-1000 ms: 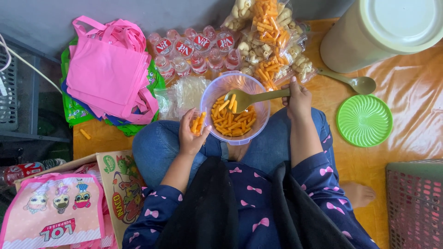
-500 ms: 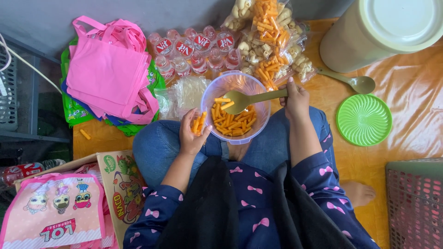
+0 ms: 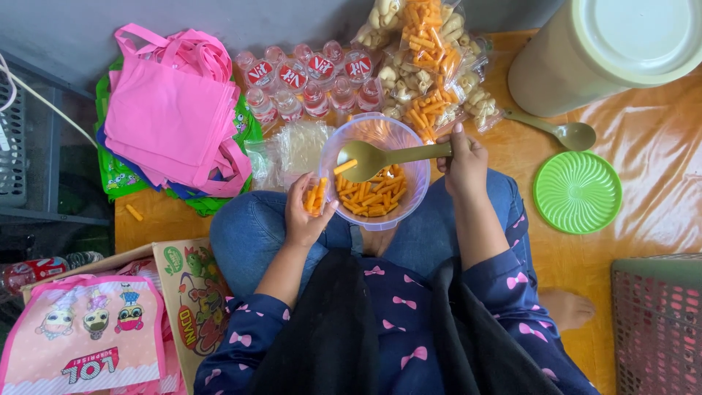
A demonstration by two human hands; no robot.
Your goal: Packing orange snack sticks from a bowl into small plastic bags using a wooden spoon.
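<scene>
1. Person sits cross-legged on orange floor mat, clear plastic bowl resting on lap betw. the knees. Bowl is part full of orange stick snacks.
2. Right hand grips the handle end of an olive-green spoon; fingers curled shut round it, thumb on top. Spoon head hangs over bowl, tilted a bit, one stick on its edge.
3. Left hand at bowl's left rim, palm up, fingers cupped about half-closed round a small clear packet of sticks. Packet mouth faces the bowl.
4. Handling, as judged: sticks look light, dry, brittle; prob. snap if squeezed, roll off spoon if tipped. Packet film is thin, limp, slippery; best held round the sides near the mouth so it stays open. Bowl is light, could tip on lap.
5. Pose: both forearms come in from the body, elbows out; right wrist bent inward over right knee, left wrist turned up just beside left knee.
6. Around: pink cloth bags stacked at left, small water cups in rows beyond bowl, filled snack packs next to them, 2nd spoon and green lid on mat at right, big beige container top right.
</scene>
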